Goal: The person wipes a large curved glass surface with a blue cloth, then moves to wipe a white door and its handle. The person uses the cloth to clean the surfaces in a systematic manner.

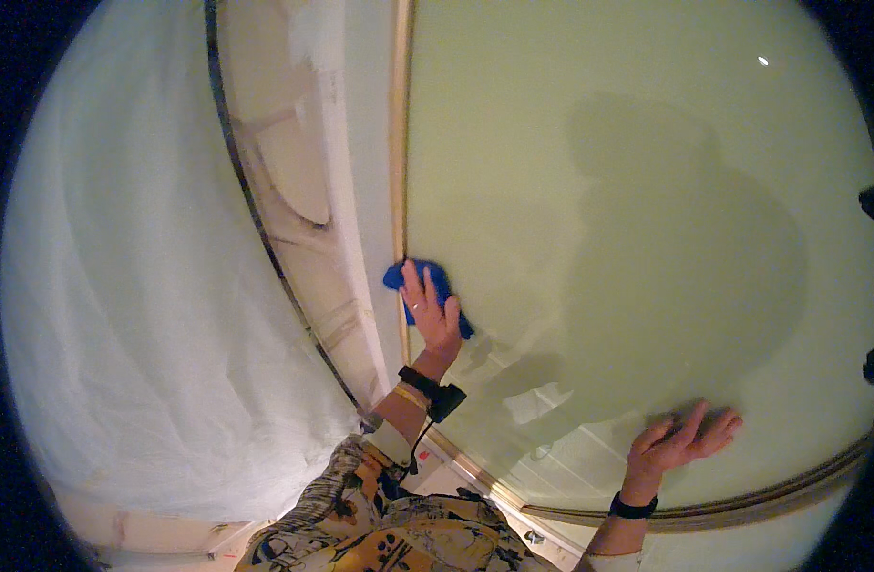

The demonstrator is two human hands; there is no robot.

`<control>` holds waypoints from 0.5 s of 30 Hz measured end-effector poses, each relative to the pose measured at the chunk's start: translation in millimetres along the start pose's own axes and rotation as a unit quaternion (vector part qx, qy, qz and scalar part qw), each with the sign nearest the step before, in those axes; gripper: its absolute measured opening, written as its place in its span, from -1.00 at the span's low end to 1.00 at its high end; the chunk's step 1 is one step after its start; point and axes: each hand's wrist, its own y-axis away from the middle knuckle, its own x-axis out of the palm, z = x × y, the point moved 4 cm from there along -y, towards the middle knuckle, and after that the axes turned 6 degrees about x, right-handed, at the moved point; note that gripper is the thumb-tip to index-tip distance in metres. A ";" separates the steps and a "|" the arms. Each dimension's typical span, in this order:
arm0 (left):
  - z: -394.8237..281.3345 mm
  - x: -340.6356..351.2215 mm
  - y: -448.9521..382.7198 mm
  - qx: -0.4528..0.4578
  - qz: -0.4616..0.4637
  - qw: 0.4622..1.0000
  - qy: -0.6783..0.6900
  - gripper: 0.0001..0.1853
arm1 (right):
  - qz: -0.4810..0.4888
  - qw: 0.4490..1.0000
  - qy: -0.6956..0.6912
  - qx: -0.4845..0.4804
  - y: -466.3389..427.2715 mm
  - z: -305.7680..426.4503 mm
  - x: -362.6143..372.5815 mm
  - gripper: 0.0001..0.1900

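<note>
A large pale green panel (494, 157) with a slightly glossy surface fills much of the view, edged by a wooden frame (399, 121). My left hand (429, 307) lies with spread fingers on a blue cloth (442, 281), pressing it over the left frame strip and the panel's border. Part of the cloth is hidden under the palm. Lower right, my right hand (683, 437) is empty, fingers apart and slightly bent, over the panel. Whether it touches the surface I cannot tell.
Left of the frame runs a pale strip (365, 179), then a brown-smudged surface (286, 164). A dark edge (254, 193) borders a large whitish sheet (136, 250). A black device with a cable (447, 402) is strapped to my left wrist, a black band (633, 506) to my right.
</note>
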 end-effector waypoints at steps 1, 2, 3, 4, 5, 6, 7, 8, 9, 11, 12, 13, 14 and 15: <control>11.6 2.9 13.7 -0.039 -0.023 0.998 0.048 -0.31 | 0.001 1.000 0.007 -0.003 4.5 6.2 2.6 -0.52; 21.7 4.3 30.0 -0.078 -0.018 0.997 0.009 -0.32 | 0.003 1.000 0.006 -0.004 7.9 14.2 5.8 -0.51; 43.2 5.2 52.0 -0.137 -0.060 0.988 0.025 -0.34 | 0.003 1.000 -0.007 -0.008 8.5 26.5 9.6 -0.51; 57.1 10.6 74.6 -0.199 -0.074 0.977 0.037 -0.34 | 0.005 1.000 -0.012 -0.013 9.9 36.1 13.5 -0.51; 65.6 14.9 92.0 -0.261 -0.086 0.960 0.049 -0.35 | 0.007 1.000 -0.017 -0.017 12.7 44.4 15.7 -0.51; 59.6 18.5 95.8 -0.262 -0.094 0.959 0.058 -0.34 | 0.020 1.000 -0.016 -0.009 20.2 49.9 20.7 -0.52; 46.7 23.2 89.2 -0.242 -0.092 0.964 0.062 -0.34 | 0.014 1.000 -0.014 -0.012 25.9 52.3 24.2 -0.52; 30.0 26.6 76.0 -0.225 -0.088 0.968 0.065 -0.34 | 0.011 1.000 -0.010 -0.015 28.2 53.5 26.6 -0.52; 10.8 24.2 58.6 -0.205 -0.088 0.972 0.065 -0.34 | 0.007 1.000 -0.014 -0.017 25.8 55.3 24.6 -0.53; -33.1 7.8 16.3 -0.077 -0.045 0.995 0.036 -0.33 | 0.015 1.000 -0.001 -0.020 23.5 69.1 17.7 -0.54; -51.3 3.6 5.8 0.004 -0.018 1.000 0.020 -0.32 | 0.011 1.000 0.002 -0.021 25.7 73.2 16.7 -0.54; -64.3 2.3 3.5 0.086 0.008 0.996 0.004 -0.31 | 0.007 1.000 0.006 -0.021 28.9 76.5 15.4 -0.54; -72.9 4.6 5.7 0.103 0.014 0.994 0.026 -0.34 | 0.008 1.000 0.004 -0.016 29.0 78.1 16.0 -0.54; -75.3 7.1 15.0 0.127 0.055 0.990 0.009 -0.37 | 0.012 1.000 0.000 -0.012 31.2 77.7 17.0 -0.54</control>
